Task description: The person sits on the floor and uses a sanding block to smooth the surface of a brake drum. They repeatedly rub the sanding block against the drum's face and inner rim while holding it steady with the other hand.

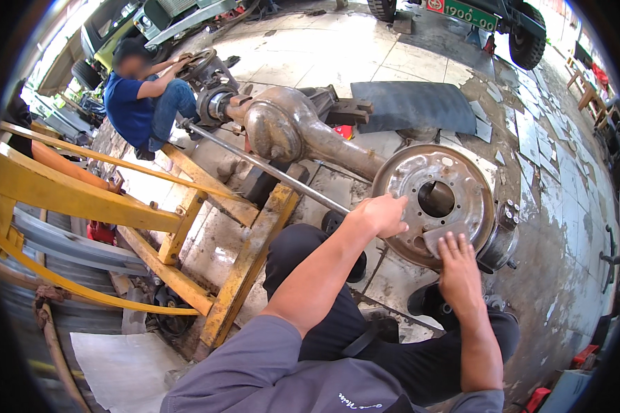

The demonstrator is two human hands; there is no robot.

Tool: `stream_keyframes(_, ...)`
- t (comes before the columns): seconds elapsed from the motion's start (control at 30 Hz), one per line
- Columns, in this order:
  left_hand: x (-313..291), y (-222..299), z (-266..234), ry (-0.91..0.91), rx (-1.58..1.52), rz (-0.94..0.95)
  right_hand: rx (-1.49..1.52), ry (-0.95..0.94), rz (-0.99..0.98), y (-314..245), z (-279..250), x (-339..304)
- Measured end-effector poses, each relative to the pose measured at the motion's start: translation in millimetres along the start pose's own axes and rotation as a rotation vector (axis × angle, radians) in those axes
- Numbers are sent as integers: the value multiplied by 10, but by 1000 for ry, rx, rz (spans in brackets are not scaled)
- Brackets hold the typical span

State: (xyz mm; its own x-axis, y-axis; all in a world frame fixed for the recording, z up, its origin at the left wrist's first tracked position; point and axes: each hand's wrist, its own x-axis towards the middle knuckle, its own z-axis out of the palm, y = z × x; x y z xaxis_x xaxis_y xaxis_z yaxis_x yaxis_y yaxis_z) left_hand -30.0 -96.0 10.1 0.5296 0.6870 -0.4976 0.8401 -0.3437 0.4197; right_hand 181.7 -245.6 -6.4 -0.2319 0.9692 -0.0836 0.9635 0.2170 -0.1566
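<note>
A round, worn metal brake backing plate [472, 180] with a large centre hole and several small bolt holes stands in front of me, at the end of an axle housing [282, 127]. At its left rim is my left hand [384, 215], bent over the edge, some fingertips hidden. My right hand [457, 260] lies on the lower part of the plate. Its fingers are stretched out and press a greyish-brown piece of sandpaper [437, 238] against the metal.
A long metal rod [269, 169] runs left of my arm beside a yellow steel frame [248, 265]. A person in blue [127, 103] squats at the axle's far end. A dark mat [413, 108] lies behind the plate. Broken tiles [530, 138] are at right; vehicles stand farther back.
</note>
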Motion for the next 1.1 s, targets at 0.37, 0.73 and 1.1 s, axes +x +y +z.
stream_keyframes(0.37, 13, -5, 1, -10, -5, 7, 21, -9, 1, -1, 2, -21)
stream_keyframes(0.73, -25, 86, -52, -20, 3, -22, 94, -39, -91, -73, -24, -72)
stream_keyframes(1.1, -27, 78, -41, -25, -4, -41, 169, -82, -163, -181, 31, -58)
